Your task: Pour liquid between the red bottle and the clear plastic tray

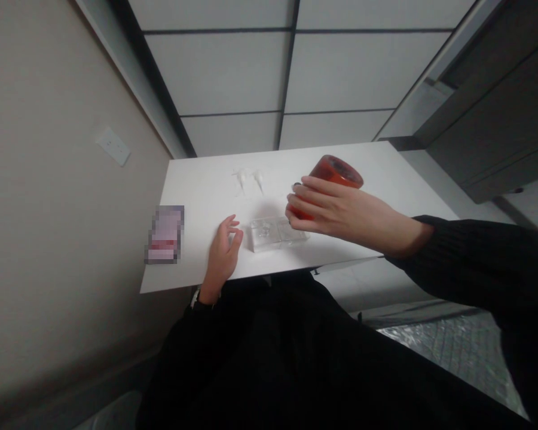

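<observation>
My right hand [327,206] is wrapped round a translucent red-orange bottle [334,170], with the fingers over its side. The bottle is held tilted, its broad round end up and to the right; its lower end is mostly hidden by my hand. Beneath and left of it, a clear plastic box [269,237] with a dividing line lies on the white table [197,197]. My left hand [226,248] rests at the front edge of the table, just left of the box. Its fingers are slightly curled and apart, holding nothing.
Two small white pointed pieces, a left one [241,178] and a right one [259,179], lie toward the table's back. A blurred pinkish packet-like thing [165,234] is at the left edge. A wall with a socket [113,146] borders the left; panelled doors [233,71] stand behind.
</observation>
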